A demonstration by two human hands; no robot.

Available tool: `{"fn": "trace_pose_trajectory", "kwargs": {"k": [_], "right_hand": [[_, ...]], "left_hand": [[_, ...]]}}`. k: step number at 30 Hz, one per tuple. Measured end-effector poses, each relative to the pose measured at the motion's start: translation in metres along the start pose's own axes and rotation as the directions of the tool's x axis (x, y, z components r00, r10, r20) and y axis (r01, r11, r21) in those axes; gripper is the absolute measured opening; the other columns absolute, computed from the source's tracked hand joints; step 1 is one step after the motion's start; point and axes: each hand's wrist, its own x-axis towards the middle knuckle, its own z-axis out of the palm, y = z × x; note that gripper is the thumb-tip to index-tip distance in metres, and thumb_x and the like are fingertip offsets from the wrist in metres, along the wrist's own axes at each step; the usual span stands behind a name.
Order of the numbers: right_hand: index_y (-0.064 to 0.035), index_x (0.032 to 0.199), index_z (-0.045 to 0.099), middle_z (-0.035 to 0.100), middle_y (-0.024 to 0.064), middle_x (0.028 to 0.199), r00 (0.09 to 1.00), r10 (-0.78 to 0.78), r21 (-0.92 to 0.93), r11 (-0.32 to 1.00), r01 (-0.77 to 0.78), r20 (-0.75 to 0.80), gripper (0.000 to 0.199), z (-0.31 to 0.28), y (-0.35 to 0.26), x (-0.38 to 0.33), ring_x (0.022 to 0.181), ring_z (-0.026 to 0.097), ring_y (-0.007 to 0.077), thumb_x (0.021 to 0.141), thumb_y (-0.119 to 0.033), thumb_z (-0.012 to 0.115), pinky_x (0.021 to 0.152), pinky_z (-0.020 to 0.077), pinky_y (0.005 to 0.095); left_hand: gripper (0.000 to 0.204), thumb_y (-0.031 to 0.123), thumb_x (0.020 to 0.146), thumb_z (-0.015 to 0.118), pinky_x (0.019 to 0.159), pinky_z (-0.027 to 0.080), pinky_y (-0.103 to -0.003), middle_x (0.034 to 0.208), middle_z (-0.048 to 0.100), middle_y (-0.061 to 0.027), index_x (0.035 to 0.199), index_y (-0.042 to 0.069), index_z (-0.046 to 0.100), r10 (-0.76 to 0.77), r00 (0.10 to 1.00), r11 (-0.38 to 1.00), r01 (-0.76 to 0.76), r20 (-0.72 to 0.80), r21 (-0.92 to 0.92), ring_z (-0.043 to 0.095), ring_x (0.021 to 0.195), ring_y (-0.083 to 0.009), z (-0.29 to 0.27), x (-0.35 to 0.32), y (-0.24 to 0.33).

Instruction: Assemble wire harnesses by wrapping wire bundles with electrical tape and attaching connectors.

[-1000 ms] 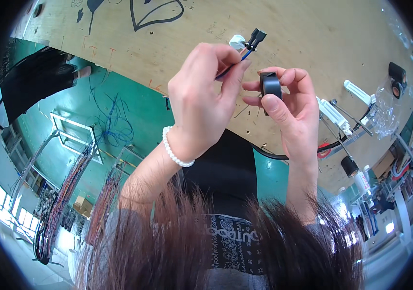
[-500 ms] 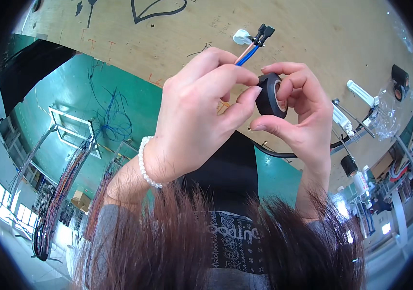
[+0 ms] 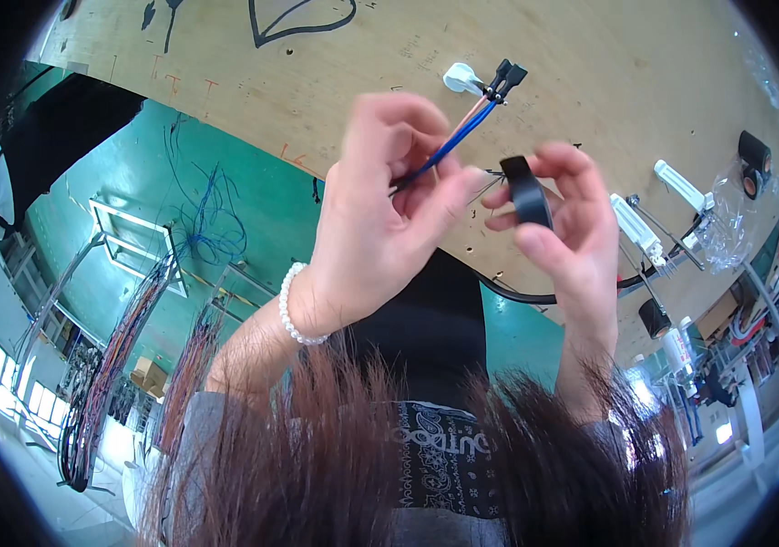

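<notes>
My left hand [image 3: 389,196], slightly blurred, has its fingers curled around a pair of blue and pink wires [image 3: 462,135]. The wires slant up to two black connectors [image 3: 509,77] at a small fixture on the board. A roll of black electrical tape [image 3: 528,196] is held in my right hand [image 3: 581,214], between thumb and fingers. A thin dark strip spans the small gap from my left thumb to the roll; its exact path is unclear. A white rounded piece [image 3: 461,78] sits beside the connectors.
The wooden board [image 3: 590,55] bears pen marks. At its right are white clamp-like fixtures [image 3: 637,228], a plastic bag [image 3: 727,214] and black rolls [image 3: 754,150]. A black cable [image 3: 522,296] curves along the near edge. Bundled wires [image 3: 116,346] hang at the left.
My left hand has drawn back from the tape roll, and its fingers have turned so the wires show across them. The roll has tilted and shifted slightly right in my right hand.
</notes>
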Motion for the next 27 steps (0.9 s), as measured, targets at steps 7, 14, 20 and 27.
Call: {"fn": "trace_pose_trajectory", "kwargs": {"k": [7,14,20,27], "right_hand": [[0.0063,0.126,0.053,0.061,0.0123,0.118,0.992,0.072,-0.101,0.993,-0.062,0.106,0.061,0.006,0.009,0.032,0.100,0.064,0.0204,0.077,-0.020,0.078,0.087,0.0538,0.0339],[0.0042,0.122,0.057,0.058,0.0010,0.098,0.994,0.003,-0.014,1.000,-0.001,0.106,0.052,0.010,0.008,0.038,0.086,0.057,0.0072,0.077,-0.009,0.080,0.074,0.0483,0.0216],[0.0039,0.122,0.057,0.060,0.0027,0.105,0.990,0.051,0.003,0.999,-0.052,0.130,0.051,0.012,0.005,0.038,0.090,0.057,0.0076,0.078,-0.010,0.080,0.078,0.0483,0.0219],[0.0019,0.120,0.057,0.063,0.0047,0.109,0.984,0.000,0.005,1.000,-0.001,0.180,0.049,0.012,0.005,0.041,0.093,0.060,0.0088,0.078,-0.010,0.079,0.082,0.0476,0.0221]], "left_hand": [[0.014,0.005,0.093,0.061,0.056,0.045,-0.022,0.080,0.061,-0.0036,0.103,0.002,0.052,-0.203,0.975,0.968,0.186,-0.091,-0.169,0.057,0.068,-0.0056,0.006,-0.011,0.001],[0.008,0.005,0.097,0.055,0.059,0.040,-0.018,0.080,0.055,-0.0001,0.100,0.000,0.051,0.069,0.991,0.983,-0.049,-0.111,0.176,0.048,0.067,-0.0040,0.006,-0.010,-0.001],[0.012,0.009,0.094,0.060,0.053,0.033,-0.017,0.077,0.053,0.0012,0.093,0.004,0.049,-0.349,0.935,0.907,0.322,-0.056,-0.272,0.044,0.063,-0.0021,0.003,-0.005,0.009],[0.023,0.012,0.092,0.065,0.051,0.031,-0.016,0.078,0.052,0.0020,0.104,0.004,0.048,-0.454,0.890,0.795,0.422,0.033,-0.435,0.044,0.061,-0.0006,-0.004,0.000,0.007]]}}
